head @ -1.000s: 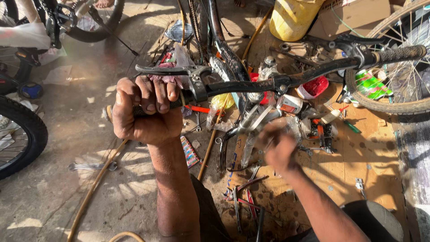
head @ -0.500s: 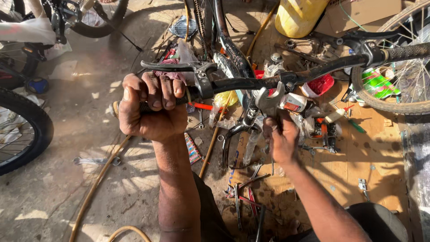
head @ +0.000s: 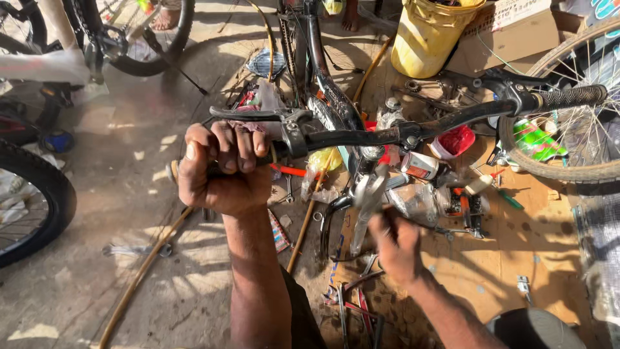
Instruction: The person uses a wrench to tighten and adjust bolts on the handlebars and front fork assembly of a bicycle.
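My left hand (head: pixel 223 169) is clenched around the left grip of a black bicycle handlebar (head: pixel 361 136), just beside the brake lever (head: pixel 248 114). The bar runs right to a rubber grip (head: pixel 571 97). My right hand (head: pixel 395 242) is lower, under the stem, and holds a silver spanner (head: pixel 365 201) that points up toward the stem; hand and tool are blurred. The black bicycle frame (head: pixel 323 71) leads away from the stem toward the top of the view.
Tools, cans, a red lid (head: pixel 457 139) and plastic bags lie on cardboard (head: pixel 516 258) below the bar. A yellow bucket (head: pixel 429 35) stands at the top. Bicycle wheels sit at right (head: pixel 568 168), left (head: pixel 39 200) and top left. Thin canes (head: pixel 139 278) lie on the concrete floor.
My right hand has come up from the tool pile with the spanner, toward the stem. My left hand has kept its grip on the bar.
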